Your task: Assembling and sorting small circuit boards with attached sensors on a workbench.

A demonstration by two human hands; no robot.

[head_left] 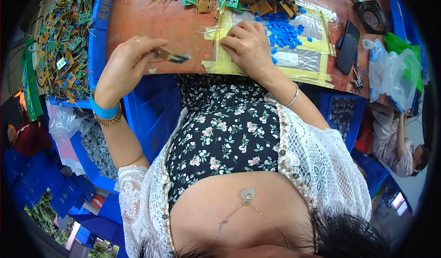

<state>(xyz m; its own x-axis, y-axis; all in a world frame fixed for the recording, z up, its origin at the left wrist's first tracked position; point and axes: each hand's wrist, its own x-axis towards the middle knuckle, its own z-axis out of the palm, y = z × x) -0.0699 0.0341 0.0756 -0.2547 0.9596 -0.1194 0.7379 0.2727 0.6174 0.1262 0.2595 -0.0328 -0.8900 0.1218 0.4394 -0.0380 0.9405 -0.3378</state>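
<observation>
My left hand (pixel 131 63) is above the table's near edge, its thumb and fingertips pinching a small circuit board (pixel 178 58). The board is tilted and slightly blurred. My right hand (pixel 249 44) rests on the yellow tape strips (pixel 222 65), its fingers curled and thumb tucked in. Whatever it may pinch is hidden. Close beside its knuckles lies a heap of small blue plastic pieces (pixel 285 30) on a taped clear sheet. Beyond both hands is a pile of brown and green circuit boards (pixel 262 6) with thin red and yellow wires.
At left, a blue bin (pixel 97 42) holds many wired boards. A black phone (pixel 347 47), keys (pixel 357 78) and plastic bags (pixel 395 74) lie right. Below the table edge, blue crates hold grey parts (pixel 98 148). Another person (pixel 397 141) is at far right.
</observation>
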